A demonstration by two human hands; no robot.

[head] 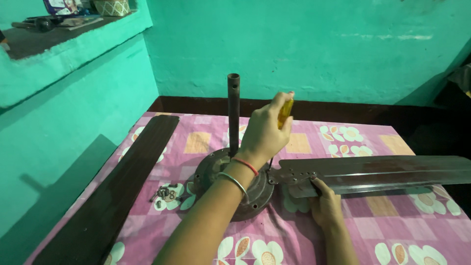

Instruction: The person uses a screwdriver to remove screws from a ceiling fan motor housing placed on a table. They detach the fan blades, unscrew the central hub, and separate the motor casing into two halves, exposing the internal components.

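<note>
Two grips: left hand (262,132) clamped around a yellow-handled screwdriver (285,114) over the round metal motor (216,169); right hand (324,201) pinches the flat glossy blade (382,172).

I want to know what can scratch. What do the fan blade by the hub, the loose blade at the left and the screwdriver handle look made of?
The attached blade looks like sheet metal: grey, smooth, with a long sheen. The detached blade is dark brown and streaked, either wood-grain finish or wood; the look leaves it open. The screwdriver handle in the left hand looks like translucent yellow plastic. The right hand steadies the attached blade.
</note>
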